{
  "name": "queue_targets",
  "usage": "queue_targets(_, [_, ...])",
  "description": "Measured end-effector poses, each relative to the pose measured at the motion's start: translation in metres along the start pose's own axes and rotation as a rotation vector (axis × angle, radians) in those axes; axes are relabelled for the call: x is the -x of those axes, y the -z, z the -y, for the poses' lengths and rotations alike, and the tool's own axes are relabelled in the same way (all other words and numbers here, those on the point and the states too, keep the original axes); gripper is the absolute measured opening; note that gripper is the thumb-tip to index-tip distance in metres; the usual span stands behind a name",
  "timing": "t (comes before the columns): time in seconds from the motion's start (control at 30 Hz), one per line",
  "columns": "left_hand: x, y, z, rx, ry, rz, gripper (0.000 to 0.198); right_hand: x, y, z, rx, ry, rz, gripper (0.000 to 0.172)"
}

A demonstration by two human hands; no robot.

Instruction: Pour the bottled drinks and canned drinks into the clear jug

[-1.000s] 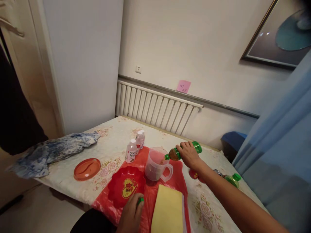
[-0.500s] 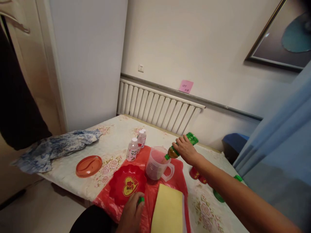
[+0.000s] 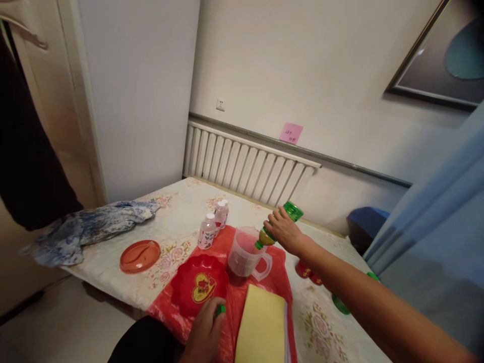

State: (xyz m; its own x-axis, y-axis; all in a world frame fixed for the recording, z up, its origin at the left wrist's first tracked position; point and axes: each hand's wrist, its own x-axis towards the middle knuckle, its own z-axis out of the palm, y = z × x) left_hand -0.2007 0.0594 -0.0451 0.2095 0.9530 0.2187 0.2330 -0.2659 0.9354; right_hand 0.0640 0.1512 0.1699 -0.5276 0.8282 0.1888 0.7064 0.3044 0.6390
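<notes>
My right hand (image 3: 285, 232) is wrapped around a green plastic bottle (image 3: 293, 210). The bottle is tipped, neck down to the left, with its mouth over the rim of a clear plastic jug (image 3: 241, 259); amber liquid shows near the neck. The jug stands upright on a red plastic sheet (image 3: 278, 262), its handle facing right, and some liquid seems to lie inside. Low in the view, my left hand (image 3: 204, 330) pinches a green bottle cap (image 3: 220, 309) beside the red scalloped tray (image 3: 183, 287). A yellow notebook (image 3: 260, 322) lies between the two arms.
Several small clear bottles (image 3: 206, 233) with white caps stand behind the tray. An orange-red lid (image 3: 139, 256) and a crumpled blue-white cloth (image 3: 102, 229) lie leftward. Red cans (image 3: 303, 269) and another green bottle (image 3: 341, 304) sit by my right forearm. A radiator (image 3: 242, 161) lines the wall.
The bottle in my right hand has shifted slightly left and tipped more steeply, its neck lower at the jug. My left hand stays in place with the cap.
</notes>
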Motion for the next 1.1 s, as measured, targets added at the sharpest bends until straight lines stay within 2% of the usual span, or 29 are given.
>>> queue_targets(0.23, [0.0, -0.001, 0.003, 0.042, 0.085, -0.038, 0.038, 0.0, 0.0, 0.0, -0.008, 0.014, -0.01, 0.027])
queue_targets(0.67, [-0.001, 0.0, -0.004, 0.019, 0.022, -0.039, 0.03, -0.001, -0.001, 0.002, 0.001, 0.008, 0.016, 0.028])
queue_targets(0.9, [-0.004, -0.001, -0.01, 0.018, 0.013, -0.02, 0.03, 0.007, 0.001, 0.005, -0.113, -0.109, 0.105, 0.035])
queue_targets(1.1, [-0.012, 0.003, -0.027, -0.024, -0.013, -0.014, 0.029, 0.019, -0.014, 0.006, -0.263, -0.264, 0.165, 0.046])
